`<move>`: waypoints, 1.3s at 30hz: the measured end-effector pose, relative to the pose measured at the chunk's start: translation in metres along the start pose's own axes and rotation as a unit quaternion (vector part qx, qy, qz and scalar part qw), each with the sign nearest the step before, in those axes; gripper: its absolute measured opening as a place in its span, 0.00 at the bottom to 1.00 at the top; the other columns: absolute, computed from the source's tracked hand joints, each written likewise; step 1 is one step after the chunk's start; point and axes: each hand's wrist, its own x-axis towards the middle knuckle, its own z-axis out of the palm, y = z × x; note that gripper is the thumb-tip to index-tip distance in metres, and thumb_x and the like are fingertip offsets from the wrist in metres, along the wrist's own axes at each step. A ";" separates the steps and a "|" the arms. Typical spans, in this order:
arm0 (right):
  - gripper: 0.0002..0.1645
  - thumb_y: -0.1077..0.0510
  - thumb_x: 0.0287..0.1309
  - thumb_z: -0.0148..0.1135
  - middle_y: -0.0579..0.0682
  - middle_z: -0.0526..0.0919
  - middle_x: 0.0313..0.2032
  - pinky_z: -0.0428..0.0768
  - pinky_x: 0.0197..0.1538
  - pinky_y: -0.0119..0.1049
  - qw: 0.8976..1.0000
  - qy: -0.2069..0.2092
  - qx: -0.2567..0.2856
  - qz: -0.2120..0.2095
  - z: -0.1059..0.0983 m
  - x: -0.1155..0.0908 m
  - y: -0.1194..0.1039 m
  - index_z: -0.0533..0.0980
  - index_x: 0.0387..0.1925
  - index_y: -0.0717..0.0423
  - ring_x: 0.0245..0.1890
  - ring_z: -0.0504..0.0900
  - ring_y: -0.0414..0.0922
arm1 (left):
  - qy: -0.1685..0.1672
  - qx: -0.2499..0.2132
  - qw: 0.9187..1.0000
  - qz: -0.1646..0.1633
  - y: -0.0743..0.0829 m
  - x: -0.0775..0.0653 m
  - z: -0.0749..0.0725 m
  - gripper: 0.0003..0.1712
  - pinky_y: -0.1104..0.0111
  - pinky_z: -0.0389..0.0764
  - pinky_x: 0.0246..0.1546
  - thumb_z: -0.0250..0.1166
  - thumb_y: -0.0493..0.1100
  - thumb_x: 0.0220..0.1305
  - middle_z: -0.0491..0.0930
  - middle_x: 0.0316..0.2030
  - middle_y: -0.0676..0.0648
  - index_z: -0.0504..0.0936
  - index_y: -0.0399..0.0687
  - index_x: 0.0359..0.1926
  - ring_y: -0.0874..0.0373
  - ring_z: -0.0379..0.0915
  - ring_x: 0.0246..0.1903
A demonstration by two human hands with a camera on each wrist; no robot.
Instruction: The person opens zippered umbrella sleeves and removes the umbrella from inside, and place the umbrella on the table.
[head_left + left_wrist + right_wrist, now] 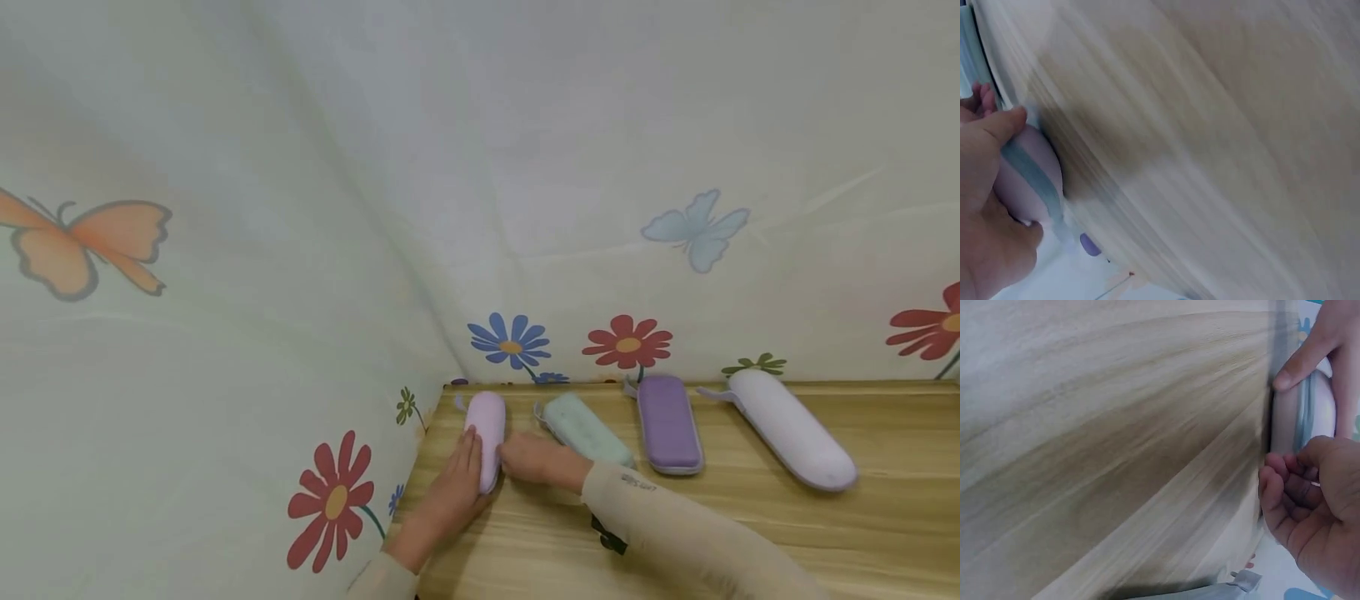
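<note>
The left hand (453, 483) has its fingers and thumb around the pink case (487, 417), which is at the table's left end. The right hand (528, 457), fingers curled in, pinches at its grey zip (1305, 419); I can't make out a pull. Right of the pink case lie 3 more: the green case (585, 425) nearest, then the purple case (669, 423), then the white case (791, 429) farthest. Beneath the pink case is the wooden table (540, 533); behind it hangs a flowered sheet (525, 208).
</note>
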 end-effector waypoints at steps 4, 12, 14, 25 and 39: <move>0.07 0.59 0.66 0.62 0.47 0.81 0.23 0.79 0.30 0.35 0.998 -0.014 0.002 -0.061 -0.005 -0.004 -0.004 0.79 0.30 0.54 0.24 0.81 0.43 | 0.001 0.005 0.999 -0.052 0.009 0.003 0.003 0.57 0.53 0.65 0.69 0.73 0.56 0.61 0.54 0.72 0.22 0.54 0.20 0.73 0.32 0.55 0.72; 0.07 0.60 0.61 0.64 0.48 0.82 0.23 0.79 0.27 0.38 0.999 -0.013 -0.038 -0.024 -0.014 -0.019 -0.015 0.80 0.27 0.52 0.23 0.81 0.44 | 0.029 0.027 0.994 -0.097 0.025 0.013 0.000 0.56 0.50 0.73 0.63 0.75 0.57 0.55 0.62 0.69 0.23 0.61 0.21 0.69 0.32 0.61 0.69; 0.06 0.60 0.60 0.65 0.48 0.81 0.23 0.79 0.27 0.38 0.998 -0.019 -0.062 -0.012 -0.016 -0.020 -0.014 0.79 0.27 0.52 0.23 0.81 0.44 | 0.028 0.029 0.995 -0.094 0.026 0.015 -0.002 0.57 0.50 0.73 0.63 0.76 0.57 0.53 0.62 0.69 0.24 0.62 0.22 0.69 0.33 0.62 0.69; 0.10 0.60 0.63 0.64 0.48 0.83 0.25 0.80 0.31 0.38 0.995 -0.078 -0.064 0.018 -0.019 -0.020 0.001 0.82 0.25 0.52 0.24 0.81 0.43 | 0.032 0.052 0.998 0.017 0.011 0.024 -0.005 0.57 0.52 0.68 0.68 0.78 0.57 0.50 0.64 0.71 0.31 0.64 0.29 0.71 0.39 0.61 0.71; 0.11 0.63 0.64 0.62 0.51 0.81 0.26 0.81 0.25 0.39 0.993 -0.022 -0.073 0.089 -0.022 -0.024 0.025 0.80 0.25 0.56 0.23 0.82 0.46 | 0.017 0.127 0.992 -0.016 0.003 0.050 0.003 0.56 0.54 0.69 0.67 0.76 0.67 0.52 0.71 0.64 0.33 0.68 0.32 0.68 0.39 0.67 0.67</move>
